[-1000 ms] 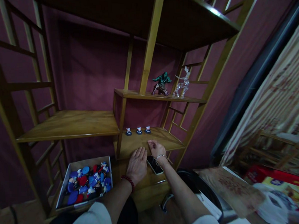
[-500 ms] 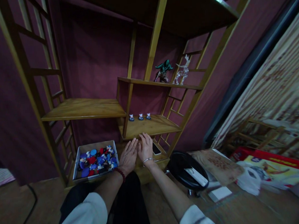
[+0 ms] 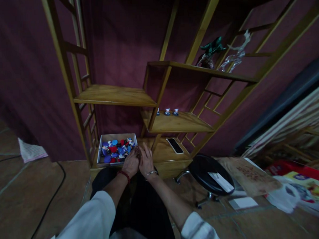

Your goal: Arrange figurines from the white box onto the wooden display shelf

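Left hand and right hand close together, fingers bent, tips meeting; cannot tell if anything held. White box of blue and red pieces just beside; phone on shelf, right.

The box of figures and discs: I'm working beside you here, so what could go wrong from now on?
The left hand is right by the box, so a knock could perhaps shift it and spill the loose pieces. The phone lies flat on the wood near the right hand and might get swept aside. The three small figures stand on the shelf just above and could topple if brushed.
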